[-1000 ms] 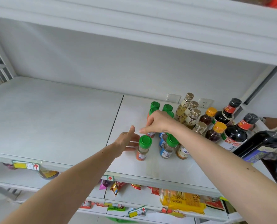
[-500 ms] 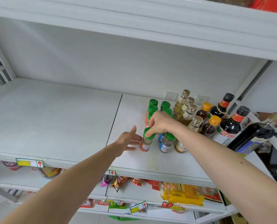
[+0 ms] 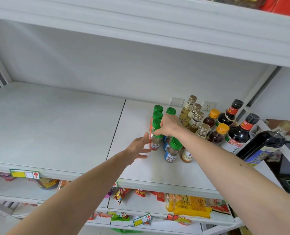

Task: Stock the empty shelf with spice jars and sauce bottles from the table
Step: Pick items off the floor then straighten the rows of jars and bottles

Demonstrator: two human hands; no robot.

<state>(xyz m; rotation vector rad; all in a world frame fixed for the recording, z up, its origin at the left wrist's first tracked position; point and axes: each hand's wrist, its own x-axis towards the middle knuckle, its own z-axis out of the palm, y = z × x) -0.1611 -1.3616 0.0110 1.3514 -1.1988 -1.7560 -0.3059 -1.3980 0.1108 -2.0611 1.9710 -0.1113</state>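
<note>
Green-capped spice jar [image 3: 155, 142] upright, cap up, right hand [image 3: 168, 125] gripping cap

Both arms bare from frame edge to fingertips, no sleeves, cuffs or gloves in view. Left hand [image 3: 137, 147]: no rings, watch or band at the wrist below the fingers; nails short, unpainted as far as visible. A small dark mole on the left forearm [image 3: 113, 160], just back of the wrist. Right hand [image 3: 169, 125]: no jewellery either, wrist plain. Right forearm [image 3: 234, 173] has a few small dark moles well back from the fingers, approx. mid-forearm. Light hair on the forearms, barely visible. Rest of the body out of view.
</note>
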